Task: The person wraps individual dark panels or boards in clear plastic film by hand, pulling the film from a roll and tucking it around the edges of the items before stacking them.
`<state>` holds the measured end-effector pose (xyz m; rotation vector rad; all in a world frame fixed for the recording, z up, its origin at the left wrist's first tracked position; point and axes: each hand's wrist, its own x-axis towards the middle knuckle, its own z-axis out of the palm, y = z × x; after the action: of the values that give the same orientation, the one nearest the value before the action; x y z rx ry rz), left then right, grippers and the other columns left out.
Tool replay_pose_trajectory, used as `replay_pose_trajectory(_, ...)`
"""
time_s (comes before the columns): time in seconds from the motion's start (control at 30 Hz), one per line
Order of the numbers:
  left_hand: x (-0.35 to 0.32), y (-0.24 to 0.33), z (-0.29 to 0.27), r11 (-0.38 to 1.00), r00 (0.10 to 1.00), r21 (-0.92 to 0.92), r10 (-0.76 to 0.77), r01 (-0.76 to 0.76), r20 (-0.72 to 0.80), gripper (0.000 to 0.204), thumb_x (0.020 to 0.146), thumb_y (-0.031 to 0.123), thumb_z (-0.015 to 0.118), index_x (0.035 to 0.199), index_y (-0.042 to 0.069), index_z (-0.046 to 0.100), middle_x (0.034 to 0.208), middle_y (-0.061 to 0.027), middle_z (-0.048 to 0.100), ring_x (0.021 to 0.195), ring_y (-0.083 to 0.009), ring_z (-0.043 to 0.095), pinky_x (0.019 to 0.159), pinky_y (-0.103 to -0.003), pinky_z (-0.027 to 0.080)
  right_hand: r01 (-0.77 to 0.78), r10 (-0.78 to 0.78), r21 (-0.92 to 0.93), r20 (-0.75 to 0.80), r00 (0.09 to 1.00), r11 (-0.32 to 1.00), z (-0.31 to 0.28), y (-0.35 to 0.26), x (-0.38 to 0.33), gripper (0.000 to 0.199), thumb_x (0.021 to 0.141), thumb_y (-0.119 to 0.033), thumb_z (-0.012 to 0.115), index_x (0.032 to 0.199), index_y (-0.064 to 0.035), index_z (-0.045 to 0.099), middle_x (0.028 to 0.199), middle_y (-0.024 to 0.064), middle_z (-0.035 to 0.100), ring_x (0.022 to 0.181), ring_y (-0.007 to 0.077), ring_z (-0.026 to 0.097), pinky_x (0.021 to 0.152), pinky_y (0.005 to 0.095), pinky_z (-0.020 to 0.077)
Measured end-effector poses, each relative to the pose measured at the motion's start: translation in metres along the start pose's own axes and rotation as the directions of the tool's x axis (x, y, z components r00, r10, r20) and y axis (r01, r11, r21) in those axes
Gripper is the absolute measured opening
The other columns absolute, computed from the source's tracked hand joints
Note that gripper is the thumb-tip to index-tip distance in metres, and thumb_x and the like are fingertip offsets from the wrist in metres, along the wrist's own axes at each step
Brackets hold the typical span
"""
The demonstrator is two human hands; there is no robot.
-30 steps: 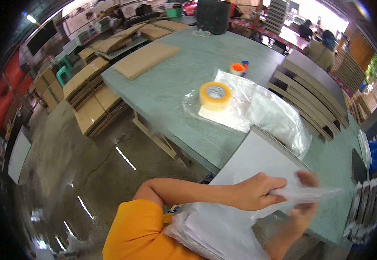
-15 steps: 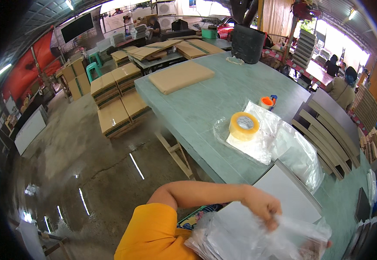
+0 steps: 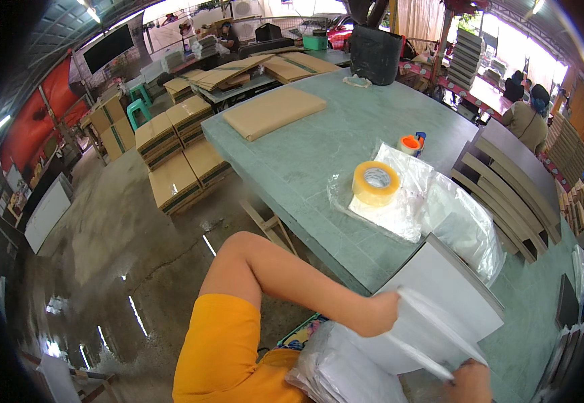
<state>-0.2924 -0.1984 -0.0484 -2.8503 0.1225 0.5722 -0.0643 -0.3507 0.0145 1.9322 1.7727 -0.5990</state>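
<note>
Your left hand and right hand gripped opposite ends of the thin, clear plastic bag, stretched before the flat white rectangular panel. Even, gentle tension best kept the bag's edges apart.

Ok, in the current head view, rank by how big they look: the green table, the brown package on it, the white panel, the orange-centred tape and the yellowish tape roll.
Green table
White panel, helped by nearness
Brown package
Yellowish tape roll
Orange-centred tape
</note>
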Motion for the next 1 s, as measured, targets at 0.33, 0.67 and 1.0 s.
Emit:
replay_pose_trajectory(0.33, -0.028, -0.075, 0.007, 0.362, -0.003, -0.874, -0.924, 0.323, -0.383, 0.036, 0.075, -0.002, 0.05, 0.11, 0.004, 0.047, 0.102, -0.0164, 0.048, 0.09, -0.0264, 0.051, 0.072, -0.033, 0.043, 0.371, 0.434, 0.6, -0.785, 0.442, 0.708, 0.038, 0.024, 0.06, 0.042, 0.063, 0.007, 0.037, 0.102, 0.0002, 0.052, 0.101, 0.0126, 0.053, 0.097, 0.0191, 0.05, 0.084, 0.0303, 0.0375)
replay_pose_trajectory(0.67, -0.014, -0.069, -0.007, 0.606, 0.452, -0.779, -0.747, 0.161, -0.487, 0.054, 0.057, -0.01, 0.055, 0.106, 0.012, 0.056, 0.104, -0.0139, 0.049, 0.088, -0.0263, 0.051, 0.074, -0.031, 0.045, 0.473, 0.401, 0.516, -0.855, 0.329, 0.714, 0.048, 0.049, 0.04, 0.044, 0.057, 0.011, 0.045, 0.097, 0.0004, 0.059, 0.088, 0.0088, 0.051, 0.079, 0.0156, 0.049, 0.068, 0.0233, 0.0387)
replay_pose_trajectory(1.0, -0.046, -0.074, 0.001, -0.042, 0.714, -0.882, -0.606, -0.469, -0.35, 0.017, 0.065, -0.002, 0.066, 0.082, -0.001, 0.062, 0.072, -0.0026, 0.058, 0.061, -0.0069, 0.052, 0.056, -0.018, 0.042, 0.513, 0.572, 0.579, -0.797, 0.193, 0.634, 0.04, 0.043, 0.03, 0.023, 0.059, -0.006, 0.069, 0.078, 0.002, 0.061, 0.068, 0.0032, 0.052, 0.061, 0.0121, 0.052, 0.055, 0.0204, 0.0399)
